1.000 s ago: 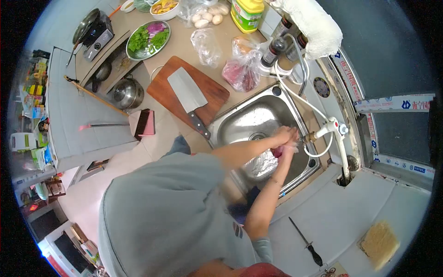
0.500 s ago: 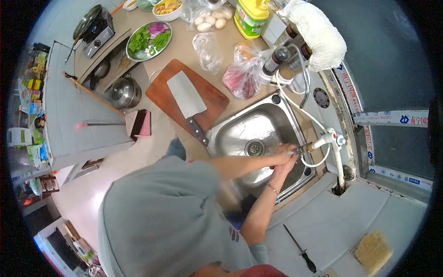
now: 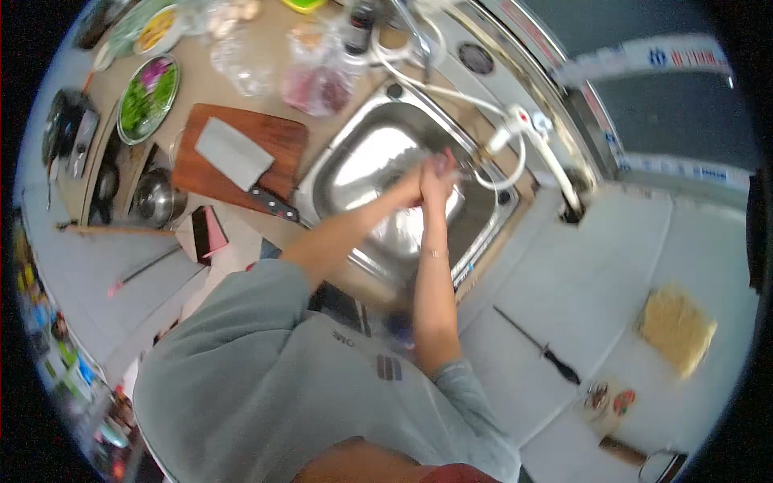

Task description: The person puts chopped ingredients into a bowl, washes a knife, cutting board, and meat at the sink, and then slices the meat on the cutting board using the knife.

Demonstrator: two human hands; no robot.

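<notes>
My left hand [image 3: 414, 187] and my right hand [image 3: 437, 179] are pressed against each other over the metal sink [image 3: 342, 173]. Both are smeared by motion, so how their fingers are bent cannot be made out. No object shows between them. Just right of them is the tap [image 3: 481, 154], with what looks like water splashing by the fingers. A thin bracelet [image 3: 435, 254] circles my right wrist. Left of the sink, a cleaver [image 3: 233, 153] lies on a wooden cutting board [image 3: 286, 141], its black handle reaching past the board's edge.
A plate of greens and purple vegetable [image 3: 147, 101] stands at upper left. Plastic bags [image 3: 318, 87] and a dark bottle [image 3: 360, 28] sit behind the sink. A white hose [image 3: 451, 94] runs to the tap. On the right ledge lie a sharpening steel [image 3: 535, 342] and a sponge-like block [image 3: 678, 328].
The view has turned and shifted, so the sink and board appear further left and higher. My hands, still together, have drawn back slightly from the tap. A splash now shows beside them.
</notes>
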